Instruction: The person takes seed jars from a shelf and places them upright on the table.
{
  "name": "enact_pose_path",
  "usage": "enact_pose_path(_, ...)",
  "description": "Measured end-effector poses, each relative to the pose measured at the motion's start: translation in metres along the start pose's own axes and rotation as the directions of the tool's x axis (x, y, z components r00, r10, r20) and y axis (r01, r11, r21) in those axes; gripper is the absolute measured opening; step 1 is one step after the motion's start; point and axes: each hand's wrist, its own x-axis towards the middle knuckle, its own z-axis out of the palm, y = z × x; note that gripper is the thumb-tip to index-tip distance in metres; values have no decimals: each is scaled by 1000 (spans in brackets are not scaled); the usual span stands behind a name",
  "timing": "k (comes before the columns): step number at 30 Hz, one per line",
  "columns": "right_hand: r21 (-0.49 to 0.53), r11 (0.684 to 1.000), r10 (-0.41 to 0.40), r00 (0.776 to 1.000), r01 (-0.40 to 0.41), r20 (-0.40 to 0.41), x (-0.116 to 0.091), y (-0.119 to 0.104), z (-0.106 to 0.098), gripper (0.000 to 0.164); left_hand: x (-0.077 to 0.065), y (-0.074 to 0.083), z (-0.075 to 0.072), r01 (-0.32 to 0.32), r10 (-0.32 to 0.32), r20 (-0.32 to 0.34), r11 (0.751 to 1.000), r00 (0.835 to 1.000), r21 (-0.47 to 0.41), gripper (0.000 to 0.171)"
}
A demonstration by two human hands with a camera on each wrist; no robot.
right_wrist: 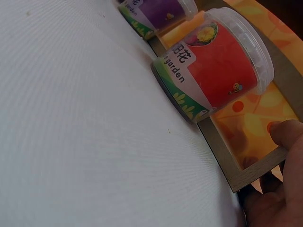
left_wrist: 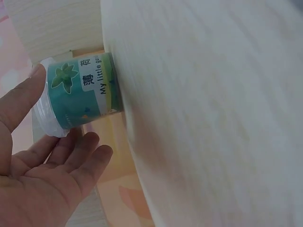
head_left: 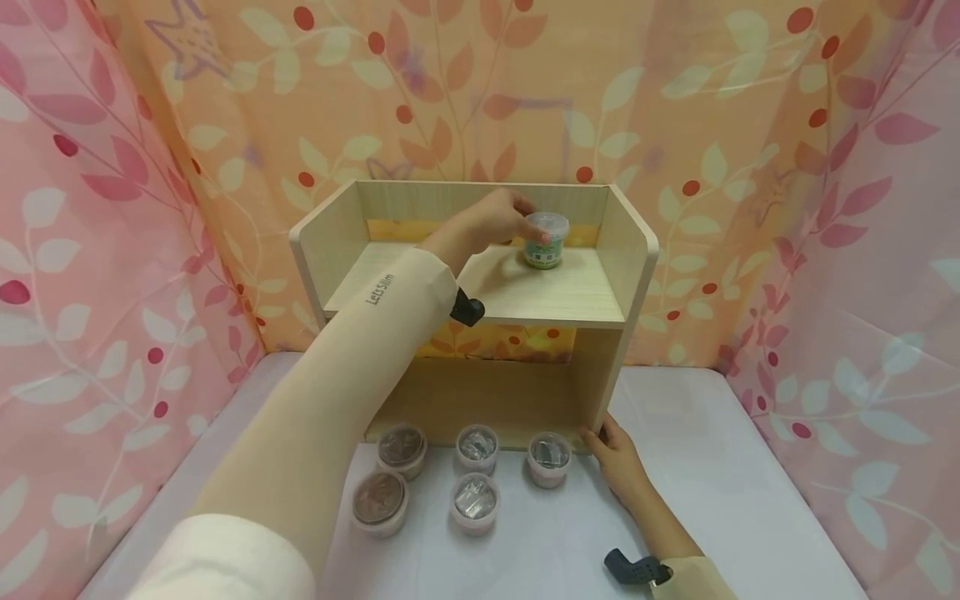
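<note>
My left hand (head_left: pixel 504 218) pinches the lidded rim of a small clear plastic tub (head_left: pixel 543 252) on the right of the wooden shelf's upper board (head_left: pixel 547 292). In the left wrist view the tub (left_wrist: pixel 80 92) has a green leaf label and its base meets the board; the thumb presses the lid, the other fingers lie behind it. My right hand (head_left: pixel 624 462) grips the shelf's lower right side panel at the front, thumb on one face and fingers behind. Beside it a red-labelled tub (right_wrist: pixel 218 66) stands on the table, close to the shelf's front edge.
Several similar lidded tubs, such as a brown-topped one (head_left: pixel 378 500) and a silvery-topped one (head_left: pixel 475 502), stand on the white table (head_left: pixel 697 467) before the shelf. A purple-labelled tub (right_wrist: pixel 156 12) appears beyond the red one. Patterned curtains (head_left: pixel 840 208) enclose the back and sides.
</note>
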Motion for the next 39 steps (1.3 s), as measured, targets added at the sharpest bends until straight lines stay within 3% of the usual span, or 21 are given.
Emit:
enact_pose_path(7,27,1000,5,1000,-5,0,-1,0,1,57,0,-2,-1,9,-9,1,1000,1000,4,65)
enact_pose_path(14,7,1000,17,1000,-17,6,-6,-25,-1,55,-5,-1,-4,36,-37,-33,999,999,-28,67)
enact_pose_path(17,25,999,20,1000,-20,2,-3,-12,1,55,-10,-1,-7,49,-50,-48,998,998,-35,69)
enact_pose_path(21,10,1000,5,1000,-5,-6,-1,-2,1,56,-22,2,-13,39,-42,-62,998,997,-42,70)
enact_pose_path(27,-27,1000,-9,1000,8,-21,-1,-5,0,53,-44,11,-22,-58,50,-79,993,996,-105,65)
enact_pose_path(33,3,1000,4,1000,-4,-13,-5,-24,0,53,-65,12,-27,-96,77,-120,982,990,-163,65)
enact_pose_path(39,9,1000,4,1000,-4,5,-12,-45,-1,53,-89,8,-22,-152,124,-146,969,981,-194,67)
